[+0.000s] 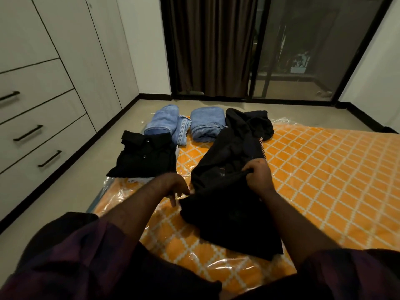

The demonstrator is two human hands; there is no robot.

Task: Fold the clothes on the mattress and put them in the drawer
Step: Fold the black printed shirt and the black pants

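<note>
Black garment: loose black cloth garment (233,161) on orange lattice-patterned mattress (324,180)
Right hand (258,176): grips its bunched fabric
Left hand (175,187): pinches its edge

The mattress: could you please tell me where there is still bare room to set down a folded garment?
The mattress is bare on its whole right side, right of the black garment both hands hold. A narrow strip lies between that garment and the folded black shirt. The far left corner is crowded with the shirt and two folded jeans.

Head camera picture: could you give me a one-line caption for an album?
Both hands, left hand and right hand, grip a black garment on the orange mattress, beside folded jeans.
</note>
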